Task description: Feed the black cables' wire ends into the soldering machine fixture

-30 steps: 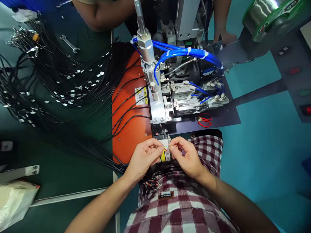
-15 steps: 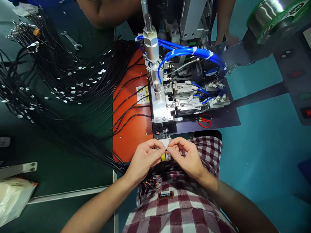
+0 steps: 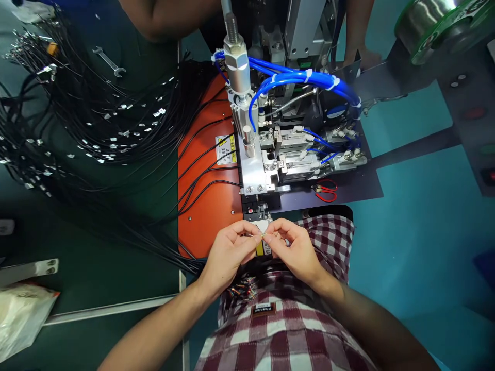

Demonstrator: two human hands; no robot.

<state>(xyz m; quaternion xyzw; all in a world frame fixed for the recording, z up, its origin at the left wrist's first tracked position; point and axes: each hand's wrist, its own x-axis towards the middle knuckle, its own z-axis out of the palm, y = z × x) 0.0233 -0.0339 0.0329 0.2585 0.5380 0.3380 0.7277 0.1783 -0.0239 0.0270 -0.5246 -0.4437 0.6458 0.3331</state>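
Between the fingers (image 3: 253, 240), one thin, pale greenish strand (image 3: 263, 235).

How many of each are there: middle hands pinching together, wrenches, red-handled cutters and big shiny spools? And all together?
Middle hands: 2 (left hand, right hand)
Wrenches in plain sight: 1 (the wrench at upper left)
Red-handled cutters: 1
Big shiny spools: 1 (the green-rimmed spool)
Total: 5
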